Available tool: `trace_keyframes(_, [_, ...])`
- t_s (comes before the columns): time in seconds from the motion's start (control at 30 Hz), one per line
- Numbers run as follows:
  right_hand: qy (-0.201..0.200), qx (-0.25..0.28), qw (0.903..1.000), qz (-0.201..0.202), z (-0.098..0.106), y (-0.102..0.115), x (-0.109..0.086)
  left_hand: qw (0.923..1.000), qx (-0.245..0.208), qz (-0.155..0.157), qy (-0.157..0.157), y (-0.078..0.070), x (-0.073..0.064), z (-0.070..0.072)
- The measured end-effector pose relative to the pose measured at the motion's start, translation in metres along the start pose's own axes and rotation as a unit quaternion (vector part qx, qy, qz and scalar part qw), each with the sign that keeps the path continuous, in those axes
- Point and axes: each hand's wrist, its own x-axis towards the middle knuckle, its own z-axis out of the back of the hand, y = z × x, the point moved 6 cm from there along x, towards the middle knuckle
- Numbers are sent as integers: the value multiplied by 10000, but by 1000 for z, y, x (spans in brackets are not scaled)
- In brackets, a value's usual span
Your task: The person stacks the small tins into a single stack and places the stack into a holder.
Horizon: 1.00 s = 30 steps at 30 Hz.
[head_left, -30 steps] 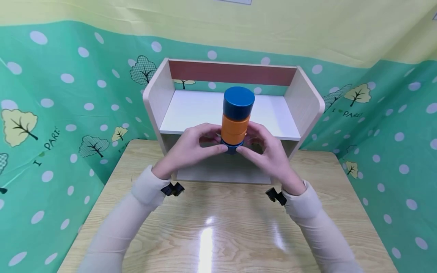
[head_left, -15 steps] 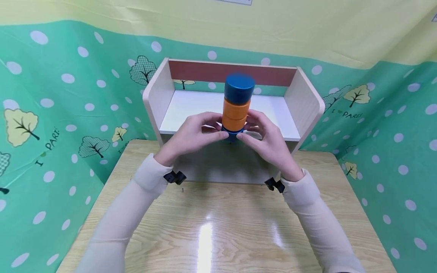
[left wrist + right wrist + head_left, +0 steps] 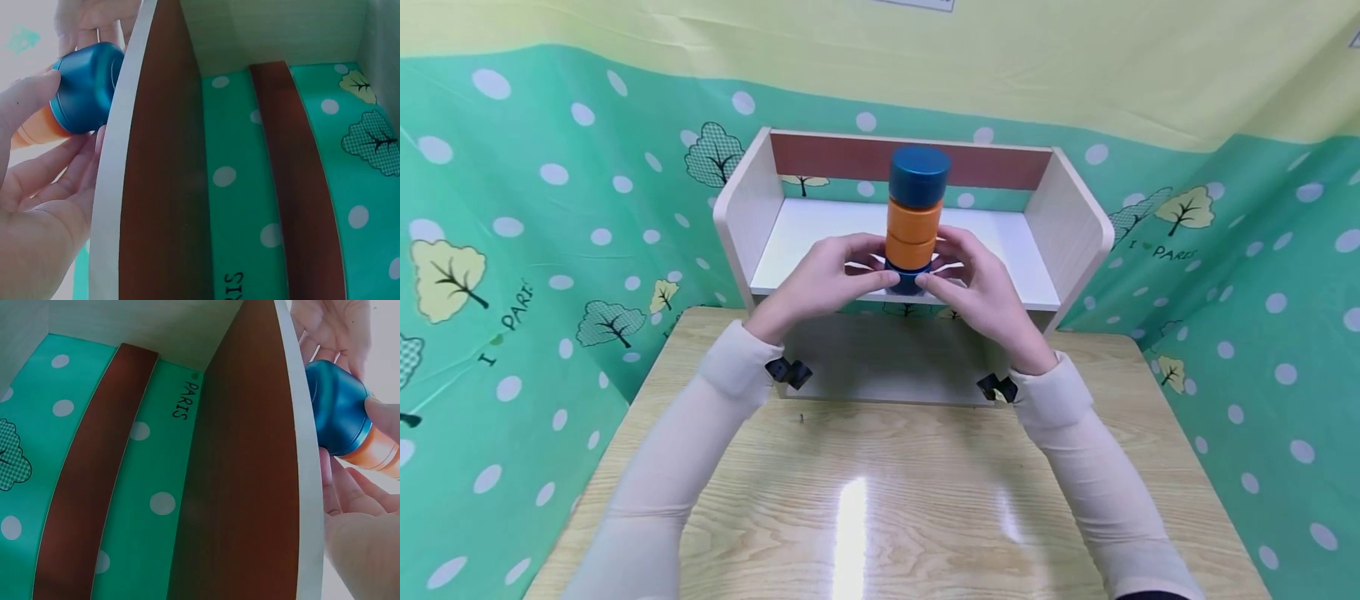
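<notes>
In the head view, an upright stack of blue and orange round pieces (image 3: 913,227) stands tall between my hands. Its top and bottom parts are dark blue, with two orange parts between them. My left hand (image 3: 831,279) grips the blue bottom part (image 3: 89,86) from the left, thumb in front and fingers behind. From the other side my right hand (image 3: 981,287) holds the same part, its thumb near the left thumb. Both wrist views show this blue end partly hidden by a shelf edge. It is at the front of the upper shelf; whether it touches the board, I cannot tell.
A small two-level shelf unit (image 3: 1078,221) with pale side panels stands on the wooden table (image 3: 925,492). Its white upper board (image 3: 835,229) lies behind the hands, with a red-brown rail (image 3: 827,156) at the back. A green dotted curtain (image 3: 550,250) surrounds the table.
Both hands have raised the blue and orange stack and moved it forward, from below the upper board's front edge to about its level. The hold on it looks the same.
</notes>
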Motion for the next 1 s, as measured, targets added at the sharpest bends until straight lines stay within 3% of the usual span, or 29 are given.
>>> trace_keyframes(0.6, [-28,-215,9988,-433,1,-10,12,9994,-72,336,-74,11,14,1])
trace_keyframes(1.0, [-105,-136,9968,-776,0,-14,14,9980,-207,559,-192,15,16,2])
